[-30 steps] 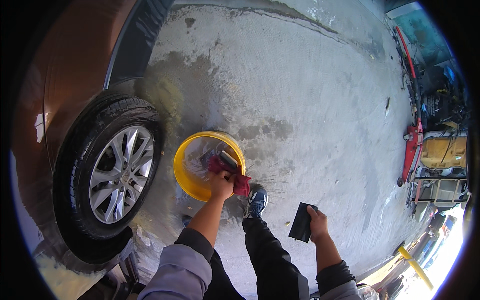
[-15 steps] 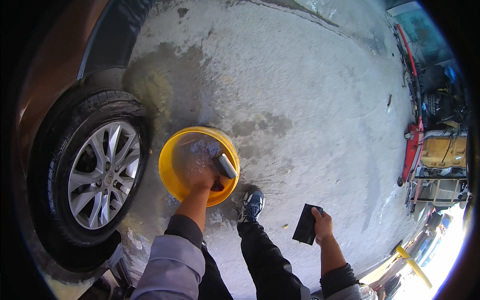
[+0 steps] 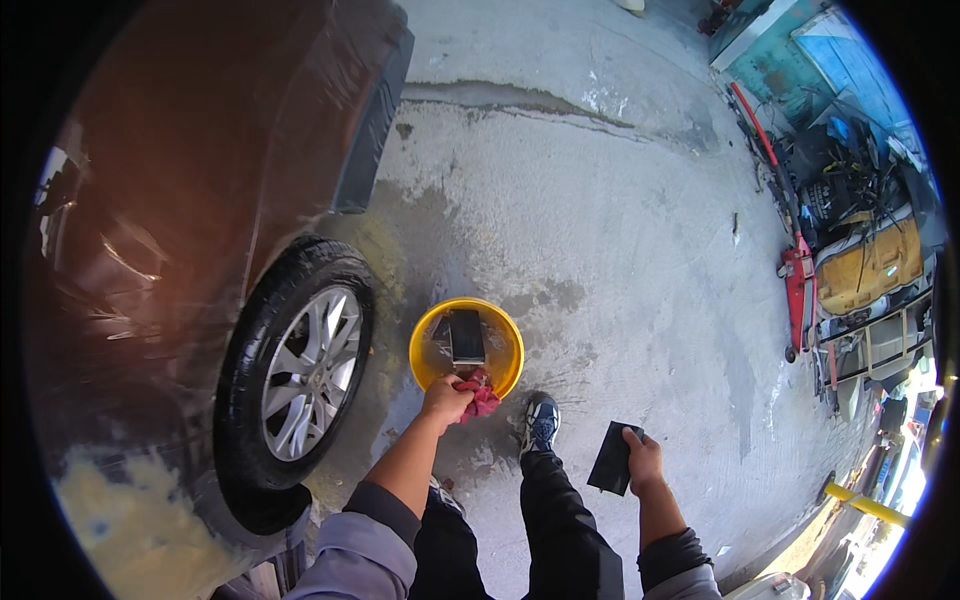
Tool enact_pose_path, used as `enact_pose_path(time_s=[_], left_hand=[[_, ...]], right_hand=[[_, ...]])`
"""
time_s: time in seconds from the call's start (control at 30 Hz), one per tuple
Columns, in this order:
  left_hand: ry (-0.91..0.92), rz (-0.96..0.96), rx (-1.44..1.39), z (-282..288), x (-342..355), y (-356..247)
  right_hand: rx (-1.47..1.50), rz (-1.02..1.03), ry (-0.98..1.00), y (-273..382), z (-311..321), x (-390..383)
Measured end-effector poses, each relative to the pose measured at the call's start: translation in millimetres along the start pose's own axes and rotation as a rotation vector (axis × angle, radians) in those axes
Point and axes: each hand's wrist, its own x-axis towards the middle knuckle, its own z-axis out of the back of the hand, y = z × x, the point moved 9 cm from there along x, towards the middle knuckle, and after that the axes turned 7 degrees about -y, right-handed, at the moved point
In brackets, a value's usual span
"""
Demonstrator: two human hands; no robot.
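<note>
My left hand (image 3: 446,402) is closed on a wet-looking red rag (image 3: 478,396) at the near rim of a yellow bucket (image 3: 515,350). Water shows inside the bucket, and a dark rectangular block (image 3: 467,337) with a paler edge stands tilted in it, just beyond the hand. Out to the right, my right hand (image 3: 645,460) grips a flat black sheet (image 3: 610,458) by its edge; it looks like sandpaper. The sheet is held clear of the bucket, above the floor.
A brown car (image 3: 190,180) with a silver-spoked wheel (image 3: 312,372) stands to the left, a pale yellowish patch (image 3: 140,515) on its body. The concrete floor (image 3: 620,270) has damp stains. A red floor jack (image 3: 800,285) and piled parts line the right side.
My left hand has come up from inside the bucket to its near rim, bringing the red rag. The block now lies in the bucket. The view has tilted, showing more car.
</note>
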Motion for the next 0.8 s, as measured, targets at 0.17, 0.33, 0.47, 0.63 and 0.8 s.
enact_pose_path(time_s=[0.17,0.33,0.47,0.63,0.8], left_hand=[[0.13,-0.16,-0.361,102.1,-134.7,-102.9],[-0.014,-0.419,-0.336,279.4,-302.7,-211.9],[-0.27,-0.835,-0.312,455.1,-530.7,-300.3],[-1.491,-1.14,0.506,595.7,-787.3,-310.5],[-1.827,-0.616,1.087,599.0,-736.9,-273.1]], right_hand=[[0.171,0.008,-0.012,16.5,2.1,-116.1],[0.356,0.095,0.139,60.6,-8.4,-209.0],[0.259,0.13,0.159,107.1,-15.1,-239.0],[0.213,0.265,0.267,156.1,-30.2,-243.8],[0.215,0.211,0.262,128.9,-14.2,-227.0]])
